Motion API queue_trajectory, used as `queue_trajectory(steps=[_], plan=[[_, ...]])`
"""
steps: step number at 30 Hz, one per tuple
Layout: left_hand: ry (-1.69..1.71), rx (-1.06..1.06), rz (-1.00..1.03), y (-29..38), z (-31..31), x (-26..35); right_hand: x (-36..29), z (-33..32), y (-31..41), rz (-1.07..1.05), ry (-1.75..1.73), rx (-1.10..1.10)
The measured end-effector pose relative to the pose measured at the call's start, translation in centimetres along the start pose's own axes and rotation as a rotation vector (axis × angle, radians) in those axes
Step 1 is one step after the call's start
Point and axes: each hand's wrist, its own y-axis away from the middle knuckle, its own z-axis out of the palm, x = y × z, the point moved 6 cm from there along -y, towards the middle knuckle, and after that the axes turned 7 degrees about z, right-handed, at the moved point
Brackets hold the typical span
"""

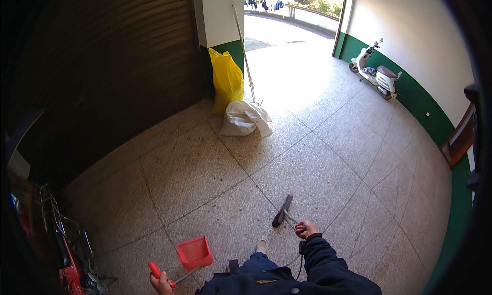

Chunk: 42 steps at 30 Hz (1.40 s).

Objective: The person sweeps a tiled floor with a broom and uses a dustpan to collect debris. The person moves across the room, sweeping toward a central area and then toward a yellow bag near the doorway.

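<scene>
My left hand (163, 283) grips the red handle of a long-handled dustpan at the lower left. The red plastic pan (195, 252) is low at the floor, its open side facing away from me. In my right hand (306, 229) is the handle of a push broom, fingers wrapped around it. Its dark broom head (283, 211) is at the speckled floor ahead of my foot, right of the dustpan. Small dark specks of debris lie scattered over the floor (215, 187).
A white woven sack (246, 120) and a yellow bag (227, 80) stand by a pillar, with a long pole (244, 45) leaning there. A white scooter (374, 72) is parked along the right wall, a red motorcycle (71, 264) at lower left. A shutter (115, 64) closes the left side.
</scene>
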Motion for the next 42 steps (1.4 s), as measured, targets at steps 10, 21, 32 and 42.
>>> queue_trajectory(steps=[10, 21, 32, 42], plan=[[0.104, -0.078, 0.024, -1.1, 3.1, -0.5, 15.3, 2.7, 1.1, 0.368, 0.386, -0.076], [0.12, -0.104, 0.03, -2.3, 4.3, -1.9, 21.2, 2.4, -1.6, 0.695, 0.818, -0.032], [-0.019, -0.128, 0.01, -3.4, 6.5, -2.4, 3.0, -6.2, 2.1, 0.508, 0.46, 0.024], [-0.156, -0.083, 0.032, -4.4, 10.6, -0.6, -7.9, -7.1, 0.4, -0.058, 0.588, 0.377]])
